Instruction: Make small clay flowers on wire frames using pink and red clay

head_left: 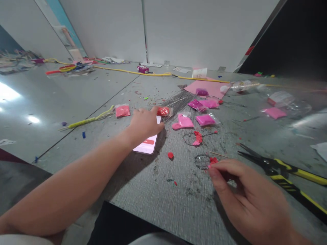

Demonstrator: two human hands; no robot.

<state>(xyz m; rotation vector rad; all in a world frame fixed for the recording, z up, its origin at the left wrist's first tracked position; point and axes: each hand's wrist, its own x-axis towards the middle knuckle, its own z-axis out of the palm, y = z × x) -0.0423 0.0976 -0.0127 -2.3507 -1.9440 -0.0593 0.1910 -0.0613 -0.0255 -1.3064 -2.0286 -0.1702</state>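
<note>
My left hand (145,123) lies over the upper part of a lit phone (145,148), thumb spread from the fingers; the fingertips are partly hidden. Just beyond it is a bag of red clay (163,111). My right hand (247,194) pinches the edge of a small round wire frame (202,162) with red clay bits (213,160) on one side. A speck of pink shows at the fingertips. A second wire frame (189,139) with red clay pieces (198,137) lies just behind. A loose red clay lump (170,155) sits between my hands.
Black-and-yellow pliers (283,170) lie at the right. Pink clay bags (205,119), a bundle of thin wires (178,101) and a pink sheet (214,87) are farther back. A yellow-green wrapped stem (85,122) lies left; a yellow cord (127,70) crosses the back.
</note>
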